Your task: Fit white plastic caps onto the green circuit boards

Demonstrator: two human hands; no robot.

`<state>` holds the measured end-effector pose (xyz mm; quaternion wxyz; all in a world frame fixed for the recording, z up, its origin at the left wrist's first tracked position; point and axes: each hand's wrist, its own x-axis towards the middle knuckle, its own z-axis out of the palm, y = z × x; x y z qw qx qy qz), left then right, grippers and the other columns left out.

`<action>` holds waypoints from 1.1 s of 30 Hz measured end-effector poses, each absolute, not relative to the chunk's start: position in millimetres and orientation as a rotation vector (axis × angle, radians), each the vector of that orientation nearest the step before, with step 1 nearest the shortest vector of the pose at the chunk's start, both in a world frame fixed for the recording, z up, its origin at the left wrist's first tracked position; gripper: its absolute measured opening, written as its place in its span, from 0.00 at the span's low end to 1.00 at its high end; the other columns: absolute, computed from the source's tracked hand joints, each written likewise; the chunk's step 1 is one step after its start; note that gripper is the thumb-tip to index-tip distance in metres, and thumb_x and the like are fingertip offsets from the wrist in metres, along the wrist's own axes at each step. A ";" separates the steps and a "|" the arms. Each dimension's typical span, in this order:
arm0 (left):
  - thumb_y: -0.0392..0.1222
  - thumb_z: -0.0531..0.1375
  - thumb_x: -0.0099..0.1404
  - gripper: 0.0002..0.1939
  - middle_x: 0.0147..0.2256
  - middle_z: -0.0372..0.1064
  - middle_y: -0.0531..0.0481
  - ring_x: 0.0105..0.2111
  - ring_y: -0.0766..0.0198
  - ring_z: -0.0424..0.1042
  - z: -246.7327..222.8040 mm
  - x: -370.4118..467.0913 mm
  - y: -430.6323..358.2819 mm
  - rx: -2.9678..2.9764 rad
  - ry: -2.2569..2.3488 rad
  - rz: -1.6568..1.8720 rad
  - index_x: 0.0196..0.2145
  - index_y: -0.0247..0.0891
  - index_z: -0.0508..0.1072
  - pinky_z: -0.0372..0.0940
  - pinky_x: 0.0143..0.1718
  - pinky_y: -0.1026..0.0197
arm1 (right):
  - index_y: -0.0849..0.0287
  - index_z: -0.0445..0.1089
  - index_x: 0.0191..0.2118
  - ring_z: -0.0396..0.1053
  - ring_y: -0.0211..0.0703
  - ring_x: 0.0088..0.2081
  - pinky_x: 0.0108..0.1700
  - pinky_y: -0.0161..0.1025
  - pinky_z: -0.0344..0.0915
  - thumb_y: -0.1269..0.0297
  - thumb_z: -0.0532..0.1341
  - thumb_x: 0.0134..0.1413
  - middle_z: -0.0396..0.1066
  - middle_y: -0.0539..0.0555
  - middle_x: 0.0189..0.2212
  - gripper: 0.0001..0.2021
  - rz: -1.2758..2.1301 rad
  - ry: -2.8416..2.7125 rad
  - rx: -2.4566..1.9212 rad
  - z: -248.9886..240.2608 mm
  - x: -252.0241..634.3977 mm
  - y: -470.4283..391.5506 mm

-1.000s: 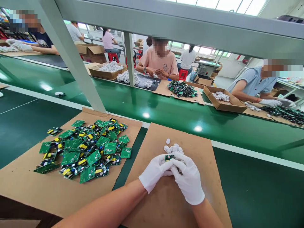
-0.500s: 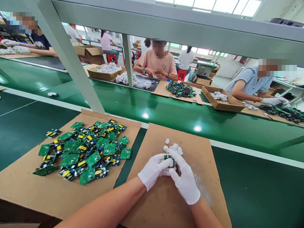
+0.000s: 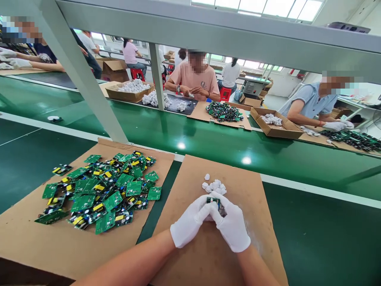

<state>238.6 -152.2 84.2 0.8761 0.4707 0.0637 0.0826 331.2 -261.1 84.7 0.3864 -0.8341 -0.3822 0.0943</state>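
Observation:
A small green circuit board (image 3: pixel 213 200) is pinched between my two gloved hands over the right cardboard sheet (image 3: pixel 190 242). My left hand (image 3: pixel 190 220), in a white glove, closes on the board from the left, thumb on its near side. My right hand (image 3: pixel 232 222), gloved in white too, grips it from the right with its fingers curled over the far edge. Much of the board is covered by the fingers. Just beyond the hands lies a small heap of white lumps (image 3: pixel 216 186), with a single white lump (image 3: pixel 207 176) apart from it.
Left of me, a pile of circuit boards (image 3: pixel 104 188) with yellow parts covers another cardboard sheet (image 3: pixel 26 246). A green conveyor belt (image 3: pixel 149 129) crosses ahead, below a grey metal frame (image 3: pixel 86 75). Co-workers sit opposite, near boxes of white lumps (image 3: pixel 133 86).
My right thumb has come in against the board beside the left thumb, and both hands have closed tighter. The whole view has shifted slightly.

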 end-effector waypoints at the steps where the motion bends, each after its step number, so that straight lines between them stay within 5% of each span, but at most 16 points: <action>1: 0.51 0.57 0.61 0.19 0.43 0.69 0.43 0.42 0.58 0.68 85.6 239.0 -152.5 0.982 0.154 0.163 0.45 0.36 0.70 0.64 0.46 0.55 | 0.59 0.70 0.50 0.70 0.40 0.25 0.31 0.35 0.69 0.57 0.58 0.53 0.77 0.52 0.32 0.20 0.268 -0.975 -2.107 84.3 332.9 -261.6; 8: 0.50 0.60 0.59 0.15 0.32 0.66 0.48 0.31 0.67 0.67 80.0 245.7 -153.8 0.886 0.189 0.117 0.37 0.34 0.70 0.65 0.34 0.63 | 0.53 0.62 0.57 0.66 0.48 0.52 0.52 0.45 0.65 0.54 0.49 0.61 0.69 0.54 0.51 0.22 0.442 -0.996 -1.846 81.4 343.6 -265.9; 21: 0.52 0.63 0.54 0.20 0.34 0.68 0.47 0.29 0.65 0.71 74.0 248.2 -145.7 0.613 0.212 -0.010 0.38 0.35 0.70 0.66 0.32 0.62 | 0.54 0.59 0.59 0.68 0.47 0.50 0.53 0.43 0.65 0.56 0.52 0.60 0.73 0.53 0.46 0.23 0.447 -1.016 -1.963 80.5 344.9 -266.2; 26: 0.45 0.62 0.58 0.15 0.32 0.66 0.49 0.27 0.69 0.70 72.8 245.3 -148.3 0.546 0.125 -0.029 0.41 0.35 0.70 0.64 0.29 0.67 | 0.53 0.61 0.58 0.64 0.46 0.55 0.56 0.44 0.62 0.56 0.52 0.61 0.67 0.53 0.53 0.21 0.519 -0.928 -1.829 90.9 340.5 -264.7; 33: 0.46 0.63 0.57 0.20 0.36 0.68 0.47 0.31 0.65 0.72 62.5 241.9 -151.4 0.518 0.068 -0.039 0.46 0.39 0.68 0.65 0.35 0.61 | 0.51 0.58 0.59 0.63 0.47 0.55 0.55 0.45 0.64 0.58 0.55 0.59 0.65 0.54 0.55 0.23 0.457 -1.012 -1.852 91.8 336.2 -265.5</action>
